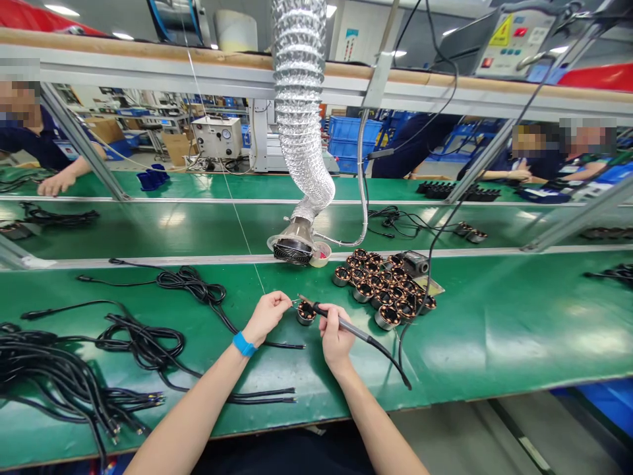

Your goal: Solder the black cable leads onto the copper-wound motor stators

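Note:
A soldering iron (349, 325) lies in my right hand (337, 335), its handle gripped like a pen and its tip pointing left. The tip is over a small motor stator (306, 314) with copper windings, which stands on the green bench. Left of the stator, my left hand (268, 315) is closed in a pinch on a thin solder wire (239, 221) that runs down from a spool (179, 18) above. The wire's end is close to the iron's tip; whether they touch I cannot tell. A blue band is on my left wrist.
Several stators (380, 284) stand grouped right of my hands, beside a soldering iron stand (414, 264). Black cables (49, 369) lie in bundles at the left. A foil duct (301, 112) hangs over the bench (475, 343). Co-workers sit across at both sides.

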Tool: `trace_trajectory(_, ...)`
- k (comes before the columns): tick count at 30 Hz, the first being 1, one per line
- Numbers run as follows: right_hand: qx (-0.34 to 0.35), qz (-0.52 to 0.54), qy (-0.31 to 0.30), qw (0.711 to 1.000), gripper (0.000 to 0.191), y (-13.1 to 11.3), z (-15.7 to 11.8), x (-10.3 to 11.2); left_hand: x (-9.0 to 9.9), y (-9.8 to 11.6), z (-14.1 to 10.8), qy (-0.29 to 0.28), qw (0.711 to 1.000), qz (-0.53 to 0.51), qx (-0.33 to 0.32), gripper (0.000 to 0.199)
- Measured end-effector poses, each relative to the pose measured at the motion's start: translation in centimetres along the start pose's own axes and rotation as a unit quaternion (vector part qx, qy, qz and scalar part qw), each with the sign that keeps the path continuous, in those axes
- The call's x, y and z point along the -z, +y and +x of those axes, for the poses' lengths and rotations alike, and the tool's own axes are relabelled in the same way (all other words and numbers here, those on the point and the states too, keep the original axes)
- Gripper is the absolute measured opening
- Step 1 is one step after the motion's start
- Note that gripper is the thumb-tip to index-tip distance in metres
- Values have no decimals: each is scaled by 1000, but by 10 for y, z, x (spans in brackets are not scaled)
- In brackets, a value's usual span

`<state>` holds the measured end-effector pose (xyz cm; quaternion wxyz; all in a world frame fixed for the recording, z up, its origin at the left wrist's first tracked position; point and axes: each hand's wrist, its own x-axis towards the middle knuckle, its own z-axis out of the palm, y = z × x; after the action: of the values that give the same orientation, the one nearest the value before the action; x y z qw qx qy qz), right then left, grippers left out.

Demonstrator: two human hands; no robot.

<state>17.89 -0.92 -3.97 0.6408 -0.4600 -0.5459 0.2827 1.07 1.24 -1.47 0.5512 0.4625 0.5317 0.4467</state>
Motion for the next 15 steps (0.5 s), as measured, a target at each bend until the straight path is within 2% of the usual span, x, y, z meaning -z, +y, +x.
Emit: trace_trajectory(15, 42, -42, -37, 998, 32, 1, 0, 2, 1, -3, 3, -3, 1000, -11, 4, 20)
